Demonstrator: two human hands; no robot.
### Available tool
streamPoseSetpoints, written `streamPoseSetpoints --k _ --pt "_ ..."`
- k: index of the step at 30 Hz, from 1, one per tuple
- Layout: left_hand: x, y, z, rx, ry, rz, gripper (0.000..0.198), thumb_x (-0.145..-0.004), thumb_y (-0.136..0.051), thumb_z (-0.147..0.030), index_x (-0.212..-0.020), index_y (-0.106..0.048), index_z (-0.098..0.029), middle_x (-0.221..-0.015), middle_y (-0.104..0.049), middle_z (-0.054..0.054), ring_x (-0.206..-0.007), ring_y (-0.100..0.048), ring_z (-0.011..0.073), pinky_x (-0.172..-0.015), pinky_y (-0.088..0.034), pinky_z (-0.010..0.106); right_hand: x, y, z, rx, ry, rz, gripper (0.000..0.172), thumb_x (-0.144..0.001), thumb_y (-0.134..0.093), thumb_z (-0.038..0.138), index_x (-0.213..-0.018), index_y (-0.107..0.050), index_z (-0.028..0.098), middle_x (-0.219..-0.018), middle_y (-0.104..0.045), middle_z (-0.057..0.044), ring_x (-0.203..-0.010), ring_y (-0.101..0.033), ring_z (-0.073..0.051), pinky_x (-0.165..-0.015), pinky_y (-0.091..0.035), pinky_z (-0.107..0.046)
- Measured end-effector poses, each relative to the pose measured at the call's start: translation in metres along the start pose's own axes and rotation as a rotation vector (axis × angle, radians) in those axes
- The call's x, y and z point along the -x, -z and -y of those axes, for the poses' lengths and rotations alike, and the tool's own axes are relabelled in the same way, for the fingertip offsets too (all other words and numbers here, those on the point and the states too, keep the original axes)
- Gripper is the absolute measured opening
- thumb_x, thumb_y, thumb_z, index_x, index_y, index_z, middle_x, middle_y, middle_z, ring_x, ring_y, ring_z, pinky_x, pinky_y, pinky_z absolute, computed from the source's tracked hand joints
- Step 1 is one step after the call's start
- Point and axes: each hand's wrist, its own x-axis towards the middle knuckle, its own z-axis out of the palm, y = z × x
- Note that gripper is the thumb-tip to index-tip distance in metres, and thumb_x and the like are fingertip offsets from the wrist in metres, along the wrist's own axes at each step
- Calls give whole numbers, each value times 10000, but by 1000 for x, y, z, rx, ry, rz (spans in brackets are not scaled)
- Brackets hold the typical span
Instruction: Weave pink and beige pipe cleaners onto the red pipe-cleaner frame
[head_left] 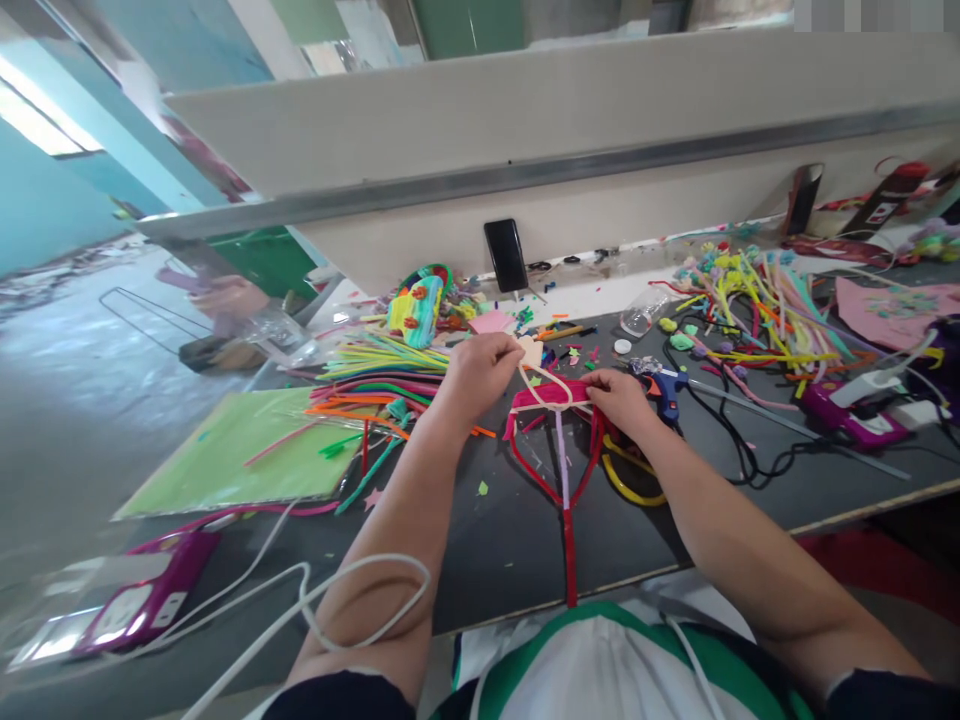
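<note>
Dark grey worktop (484, 545) with a pale front edge, backed by a long white partition (390, 140). Along that partition, a grey rail (450, 182), tilted in view, higher towards the right. Off to the left, a light turquoise wall (37, 220) with a bright white window (37, 108) high up. Below, a grey floor (90, 340), blurred and streaked with pale glare. Above the partition's top, a green panel (472, 25) and a pale blue surface (202, 40).

Red fuzzy-wire frame (562, 462): tapered outline, crimson crossband (551, 393) at top, lilac centre strut (562, 440), red stem (570, 555) reaching the desk (491, 560) edge. Cream strand (553, 377): looped at the crossband.
</note>
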Motion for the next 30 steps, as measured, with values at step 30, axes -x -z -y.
streamPoseSetpoints --k 30 --pt "8 -17 -11 49 18 -54 176 -794 -540 -241 -675 -651 -175 -632 -633 0 -629 -556 130 -618 -386 234 1 -2 -4 9 -65 59 225 -730 -542 171 -876 -708 216 -836 -717 1 -750 -630 -157 -702 -473 -265"
